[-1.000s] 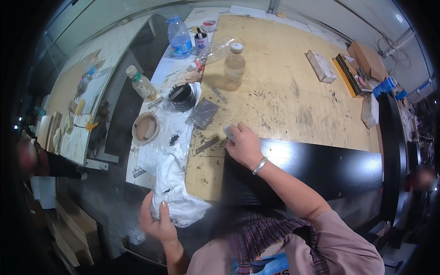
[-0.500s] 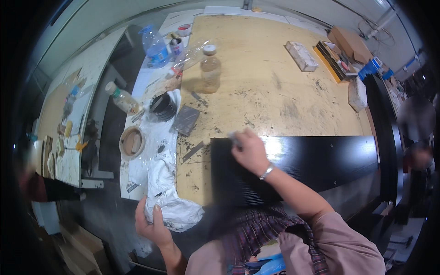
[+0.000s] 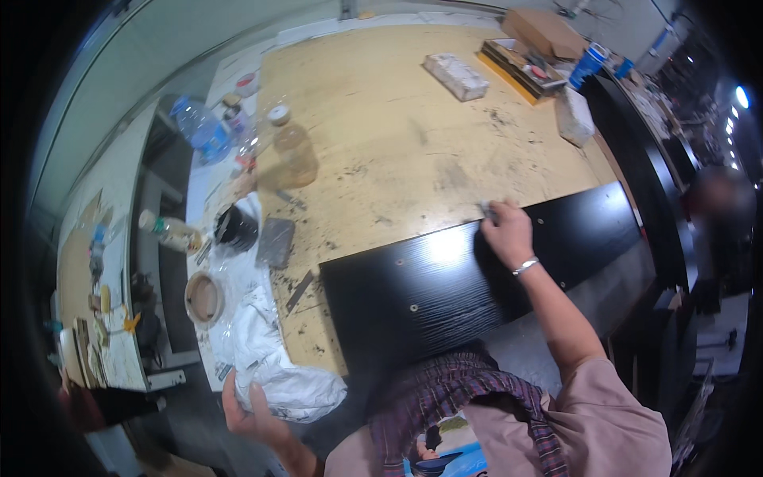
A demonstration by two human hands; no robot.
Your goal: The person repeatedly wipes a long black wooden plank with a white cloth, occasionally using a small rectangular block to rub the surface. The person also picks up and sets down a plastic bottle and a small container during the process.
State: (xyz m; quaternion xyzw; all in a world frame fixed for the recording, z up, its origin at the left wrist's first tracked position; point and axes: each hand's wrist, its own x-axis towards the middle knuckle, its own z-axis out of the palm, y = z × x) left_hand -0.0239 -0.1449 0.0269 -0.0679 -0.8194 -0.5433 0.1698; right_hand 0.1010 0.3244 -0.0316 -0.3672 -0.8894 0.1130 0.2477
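A long black wood-grain board [image 3: 381, 294] with small round fittings lies along the near side of the table. At its far edge, my right hand [image 3: 509, 238] is closed on a small greyish piece, mostly covered by the fingers. The wrist wears a metal bracelet. My left hand [image 3: 254, 413] is at the lower left, thumb and finger apart, nothing visible between them. Beside it, a smudged white cloth [image 3: 294, 393] hangs over the table's near edge. Further up stand a black tub [image 3: 237, 230], a round tan container [image 3: 204, 300] and a flat grey pad [image 3: 276, 243].
Bottles stand at the left, including a blue-tinted one [image 3: 200, 131] and one of amber liquid [image 3: 294, 151]. At the far right are a whitish block [image 3: 457, 76], an open box of small items [image 3: 520, 70] and a blue can [image 3: 588, 65]. Dark panels [image 3: 640, 159] stand along the right edge.
My right hand has moved right along the board's far edge, still closed on the small piece. The whole view has turned and shifted. My left hand stays by the white cloth.
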